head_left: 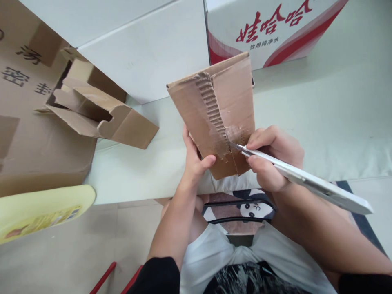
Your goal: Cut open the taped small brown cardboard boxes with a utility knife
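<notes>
A brown cardboard box [190,108] is tilted up in front of me. Down its face runs a seam with a torn strip that bares the corrugation. My left hand [196,157] grips the box's lower left edge, thumb on the face and the other fingers partly hidden behind. Pinched in my right hand [274,157] is a white utility knife [318,183] with its blade out. The blade tip touches the seam near the lower end of the torn strip. My right hand is close to the box's lower right edge.
An opened small carton [131,126] lies to the left, by a large cardboard box [45,134]. White boxes [153,53] and a red-and-white water carton [275,36] stand behind on the pale green surface [330,110]. A yellow container [49,208] is at lower left.
</notes>
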### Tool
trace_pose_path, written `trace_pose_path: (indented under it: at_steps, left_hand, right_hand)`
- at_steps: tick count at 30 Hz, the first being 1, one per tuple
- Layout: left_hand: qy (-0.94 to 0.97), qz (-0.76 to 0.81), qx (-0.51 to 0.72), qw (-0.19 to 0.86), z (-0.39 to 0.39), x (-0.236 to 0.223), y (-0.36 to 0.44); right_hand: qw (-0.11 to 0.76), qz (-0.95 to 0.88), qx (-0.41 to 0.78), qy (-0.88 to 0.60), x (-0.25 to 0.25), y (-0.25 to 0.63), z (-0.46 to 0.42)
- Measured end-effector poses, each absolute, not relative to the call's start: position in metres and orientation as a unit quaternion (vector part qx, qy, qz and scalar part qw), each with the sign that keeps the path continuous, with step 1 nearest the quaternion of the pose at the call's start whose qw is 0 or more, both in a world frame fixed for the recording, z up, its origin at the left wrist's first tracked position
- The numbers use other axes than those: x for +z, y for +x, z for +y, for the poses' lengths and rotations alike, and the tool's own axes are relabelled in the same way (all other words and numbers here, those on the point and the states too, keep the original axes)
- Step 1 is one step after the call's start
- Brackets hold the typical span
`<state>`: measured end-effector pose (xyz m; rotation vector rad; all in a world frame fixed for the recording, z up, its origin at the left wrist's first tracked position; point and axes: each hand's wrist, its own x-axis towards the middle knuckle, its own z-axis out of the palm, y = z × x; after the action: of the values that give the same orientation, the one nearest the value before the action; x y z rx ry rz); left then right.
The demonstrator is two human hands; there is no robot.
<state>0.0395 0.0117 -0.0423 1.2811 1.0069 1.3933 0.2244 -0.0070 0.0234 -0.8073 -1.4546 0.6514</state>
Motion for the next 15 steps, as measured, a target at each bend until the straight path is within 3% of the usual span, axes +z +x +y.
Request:
trace_pose_path:
  at_steps: [15]
  left_hand:
    - [0.529, 0.407, 0.572, 0.477, 0.0099, -0.0395, 0.0386]
  right_hand:
    - [0.644, -0.621, 0.287, -0.343, 0.0214, 0.2225, -0.0076]
